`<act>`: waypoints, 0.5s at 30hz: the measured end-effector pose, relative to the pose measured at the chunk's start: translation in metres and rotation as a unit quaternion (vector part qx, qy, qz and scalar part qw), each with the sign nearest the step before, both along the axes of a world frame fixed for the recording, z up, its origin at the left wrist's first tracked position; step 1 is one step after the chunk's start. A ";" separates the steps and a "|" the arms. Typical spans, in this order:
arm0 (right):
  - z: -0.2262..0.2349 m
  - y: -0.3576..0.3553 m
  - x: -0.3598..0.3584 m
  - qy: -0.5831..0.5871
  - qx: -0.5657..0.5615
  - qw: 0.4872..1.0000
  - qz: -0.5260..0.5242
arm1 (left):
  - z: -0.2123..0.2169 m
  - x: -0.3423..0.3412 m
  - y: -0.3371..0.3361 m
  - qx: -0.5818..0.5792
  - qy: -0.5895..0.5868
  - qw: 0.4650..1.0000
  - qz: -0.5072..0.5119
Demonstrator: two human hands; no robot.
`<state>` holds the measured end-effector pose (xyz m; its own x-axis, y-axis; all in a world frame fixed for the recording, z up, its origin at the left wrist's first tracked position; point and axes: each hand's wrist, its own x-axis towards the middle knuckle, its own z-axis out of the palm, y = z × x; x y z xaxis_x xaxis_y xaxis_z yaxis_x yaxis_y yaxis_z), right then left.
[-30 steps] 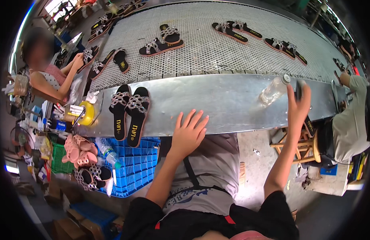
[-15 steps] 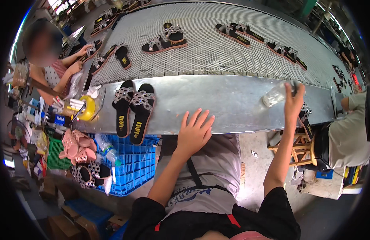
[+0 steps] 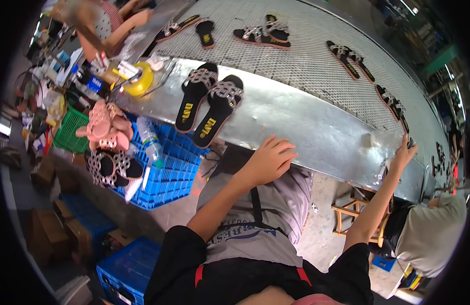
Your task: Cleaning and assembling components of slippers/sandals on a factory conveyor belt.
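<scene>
My left grip (image 3: 268, 161) had curled, loosely apart, by the table (image 3: 306, 122)'s near edge; I couldn't tell if my right grip (image 3: 403, 154) clamped the blurred clear bottle (image 3: 381, 142) near its far edge.

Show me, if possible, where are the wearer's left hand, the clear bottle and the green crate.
Left hand (image 3: 268, 161), head view: back of the hand.
Clear bottle (image 3: 383, 142), head view: blurred side.
Green crate (image 3: 71, 130), head view: side wall.

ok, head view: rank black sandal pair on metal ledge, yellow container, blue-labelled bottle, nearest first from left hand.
1. Black sandal pair: on the metal ledge, left of the left hand.
2. Yellow container: farther left, near the ledge's end.
3. Blue-labelled bottle: farthest left of the three.
</scene>
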<state>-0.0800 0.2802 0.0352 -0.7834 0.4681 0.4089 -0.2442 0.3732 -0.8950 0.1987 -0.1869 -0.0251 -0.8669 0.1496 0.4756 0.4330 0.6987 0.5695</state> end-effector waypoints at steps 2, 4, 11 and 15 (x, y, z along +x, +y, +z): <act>-0.006 0.011 -0.017 0.076 0.149 0.986 0.009 | 0.014 0.016 -0.012 0.058 -0.010 0.998 -0.004; 0.002 0.011 -0.017 0.030 0.275 0.961 0.006 | 0.027 0.034 -0.025 0.060 -0.005 0.998 0.013; 0.016 -0.026 -0.002 0.004 0.352 0.935 0.051 | 0.044 0.089 -0.092 0.005 -0.001 0.978 0.210; 0.012 -0.024 0.007 0.029 0.384 0.923 0.001 | 0.034 0.105 -0.138 -0.020 0.021 0.932 0.362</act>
<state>-0.0733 0.2559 0.0475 -0.7508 0.0207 0.6602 -0.2850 0.8915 -0.3521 0.3038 -0.3247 0.0092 -0.7283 -0.4494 0.5172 -0.1401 0.8365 0.5297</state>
